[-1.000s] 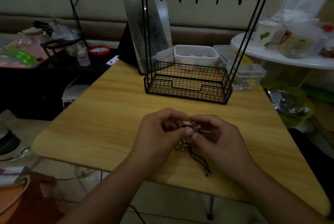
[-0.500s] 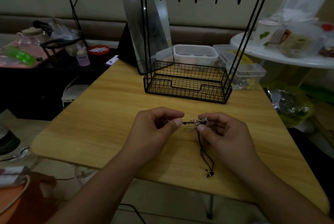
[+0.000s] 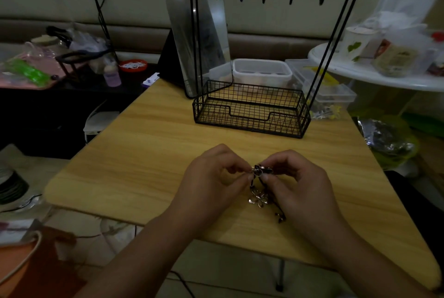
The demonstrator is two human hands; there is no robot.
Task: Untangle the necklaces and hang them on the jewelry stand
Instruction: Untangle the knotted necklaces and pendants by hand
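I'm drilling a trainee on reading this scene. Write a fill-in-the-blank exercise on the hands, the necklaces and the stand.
1. Both hands, the left hand and the right hand, pinch the tangled ____ above the wooden table.
2. A metal pendant shaped like a ____ dangles below the fingers.
3. The jewelry stand has ____ hooks on its top bar.
4. The number of necklaces hanging on those hooks is ____.

Missing words: necklaces; flower; five; zero

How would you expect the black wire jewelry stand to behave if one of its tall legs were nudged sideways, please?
The jewelry stand probably feels light, being thin open wire. Its tall frame might wobble, though the wide basket base likely resists tipping. On the smooth table it may slide.
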